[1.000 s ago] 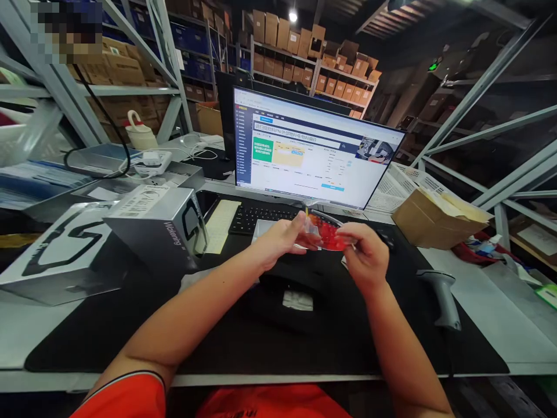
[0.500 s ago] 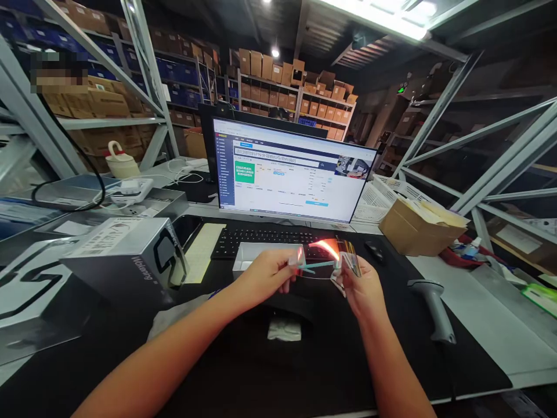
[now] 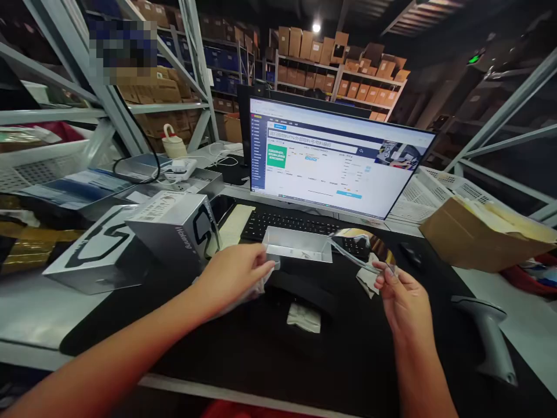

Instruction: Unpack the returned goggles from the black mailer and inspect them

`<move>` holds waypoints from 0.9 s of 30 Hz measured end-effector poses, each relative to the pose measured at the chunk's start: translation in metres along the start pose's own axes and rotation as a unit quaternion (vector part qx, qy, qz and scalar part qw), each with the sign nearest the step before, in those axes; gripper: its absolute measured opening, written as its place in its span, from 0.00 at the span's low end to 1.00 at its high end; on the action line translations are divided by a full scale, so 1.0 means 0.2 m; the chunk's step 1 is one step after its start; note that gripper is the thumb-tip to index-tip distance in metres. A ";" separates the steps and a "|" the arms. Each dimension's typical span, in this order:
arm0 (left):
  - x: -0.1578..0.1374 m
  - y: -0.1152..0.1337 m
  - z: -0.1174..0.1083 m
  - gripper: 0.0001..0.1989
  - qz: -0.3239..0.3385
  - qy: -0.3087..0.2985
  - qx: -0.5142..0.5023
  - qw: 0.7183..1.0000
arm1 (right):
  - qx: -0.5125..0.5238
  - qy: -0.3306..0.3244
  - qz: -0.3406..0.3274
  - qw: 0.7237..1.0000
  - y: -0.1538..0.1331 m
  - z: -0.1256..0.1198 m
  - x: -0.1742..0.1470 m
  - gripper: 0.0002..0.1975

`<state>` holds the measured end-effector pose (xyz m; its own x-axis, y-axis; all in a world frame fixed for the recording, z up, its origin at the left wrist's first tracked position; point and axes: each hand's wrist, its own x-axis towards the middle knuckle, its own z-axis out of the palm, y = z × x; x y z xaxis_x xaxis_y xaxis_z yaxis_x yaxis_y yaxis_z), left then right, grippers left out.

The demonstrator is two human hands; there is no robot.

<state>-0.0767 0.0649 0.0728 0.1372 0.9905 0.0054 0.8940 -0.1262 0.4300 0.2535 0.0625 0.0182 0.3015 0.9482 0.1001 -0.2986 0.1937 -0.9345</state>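
Note:
My right hand (image 3: 402,293) is closed in a pinch on a pair of shield sunglasses with a thin grey frame (image 3: 354,258) and an orange mirrored lens (image 3: 375,242). A crumpled white slip (image 3: 369,278) hangs beside its fingertips. At the left, my left hand (image 3: 237,270) has its thumb and fingers bent around a small greyish piece, which I cannot make out. Under that hand lies a clear plastic bag (image 3: 243,299), partly hidden. Just ahead is an open silver-white box tray (image 3: 300,235). A dark curved case (image 3: 304,288) and a white packet (image 3: 304,318) lie between my hands.
Two silver printed boxes (image 3: 174,232) stand at the left. Behind the tray are a keyboard (image 3: 296,222) and a lit monitor (image 3: 322,168). A mouse (image 3: 409,254), a grey barcode scanner (image 3: 487,331) and a cardboard box (image 3: 474,235) occupy the right side.
My hands have moved apart; the left has let go of the sunglasses and moved left to the plastic bag. The right still holds them, now turned. The view has swung left.

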 end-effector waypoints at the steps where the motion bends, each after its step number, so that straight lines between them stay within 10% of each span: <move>1: -0.04 -0.03 0.02 0.18 -0.042 -0.016 0.051 0.998 | 0.000 0.014 -0.007 1.000 0.01 0.00 0.00 0.17; 9: -0.12 -0.15 0.33 0.12 -0.089 -0.057 0.005 0.994 | -0.036 0.024 -0.022 0.999 0.05 0.02 -0.02 0.18; 15: -0.13 -0.27 0.06 0.18 -0.044 0.045 -0.091 0.994 | 0.012 0.047 -0.018 0.999 0.02 0.00 -0.02 0.19; 21: -0.19 -0.03 -0.27 0.17 0.122 0.055 -0.018 0.991 | 0.029 0.054 -0.017 0.998 -0.01 0.01 -0.01 0.20; 27: -0.18 0.16 -0.03 0.11 0.246 -0.061 0.123 0.959 | 0.039 0.074 -0.059 0.995 -0.07 -0.04 -0.07 0.17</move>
<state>-0.0557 0.0247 0.0917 0.6046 0.7955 0.0404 0.7792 -0.6013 0.1770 0.2601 0.0438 0.0277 0.4668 0.8713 0.1514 -0.3212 0.3265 -0.8889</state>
